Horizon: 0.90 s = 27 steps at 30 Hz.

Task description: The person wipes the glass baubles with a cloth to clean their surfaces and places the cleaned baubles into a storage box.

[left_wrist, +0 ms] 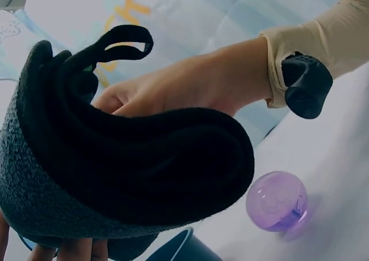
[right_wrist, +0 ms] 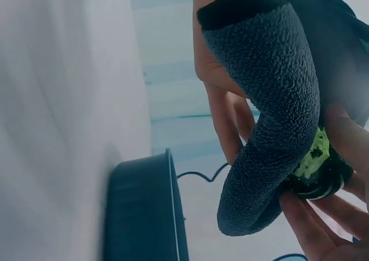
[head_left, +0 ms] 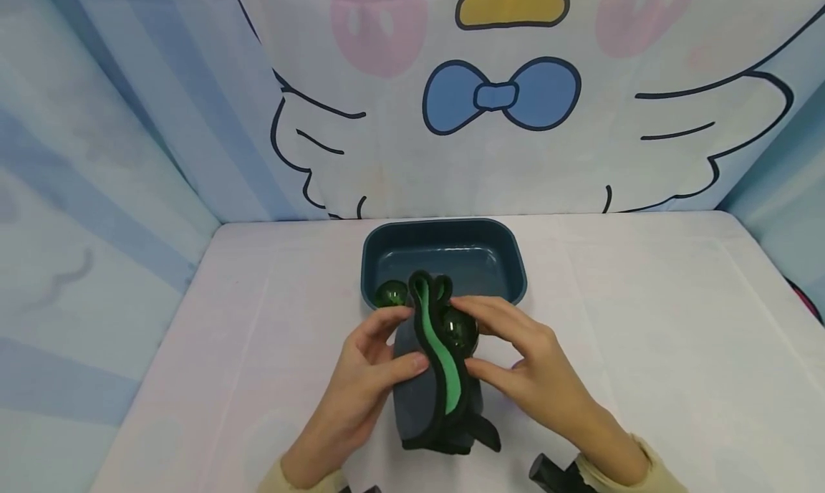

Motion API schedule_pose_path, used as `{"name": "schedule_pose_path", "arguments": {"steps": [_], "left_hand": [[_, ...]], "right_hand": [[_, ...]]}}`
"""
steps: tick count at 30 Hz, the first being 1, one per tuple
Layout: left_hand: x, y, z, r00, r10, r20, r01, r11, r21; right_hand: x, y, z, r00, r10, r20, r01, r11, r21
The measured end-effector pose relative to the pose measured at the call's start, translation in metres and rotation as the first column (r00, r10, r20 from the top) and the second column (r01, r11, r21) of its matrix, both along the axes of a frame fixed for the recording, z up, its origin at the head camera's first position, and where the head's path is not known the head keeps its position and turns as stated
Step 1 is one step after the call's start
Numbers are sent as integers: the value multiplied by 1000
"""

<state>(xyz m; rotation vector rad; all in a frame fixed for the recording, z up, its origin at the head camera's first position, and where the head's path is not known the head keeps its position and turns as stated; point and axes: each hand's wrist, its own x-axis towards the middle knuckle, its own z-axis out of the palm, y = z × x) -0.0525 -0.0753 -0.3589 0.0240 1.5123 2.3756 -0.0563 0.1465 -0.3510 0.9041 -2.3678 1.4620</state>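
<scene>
A folded grey cloth with black edging and a green inner side stands upright in front of me; its fuzzy outer face shows in the right wrist view. My left hand grips its left side, thumb on the near face. At its right side my right hand pinches a dark, glossy see-through ball between thumb and fingers, against the cloth. Green bits show inside that ball. A black loop sticks out of the cloth's lower end.
Behind the cloth stands a dark blue basin, with a greenish ball at its front left corner. A purple see-through ball lies on the white tabletop in the left wrist view. A printed curtain hangs behind the table.
</scene>
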Motion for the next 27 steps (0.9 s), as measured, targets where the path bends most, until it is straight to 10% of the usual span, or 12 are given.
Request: {"name": "schedule_pose_path", "arguments": {"steps": [10,17,27], "left_hand": [[1,1,-1,1000,-15,-4,15,1000,3],[1,4,-2,1000,10,28,-10,1000,13],[1,4,0,999,38,29,-38,999,-2]], "right_hand": [[-2,-1,-3,979,46,198,-20,991,-130],[-1,-3,-4,998,-56,23,58,992,-115],[-7,4,-4,995,47,-85,-51,998,-48]]}}
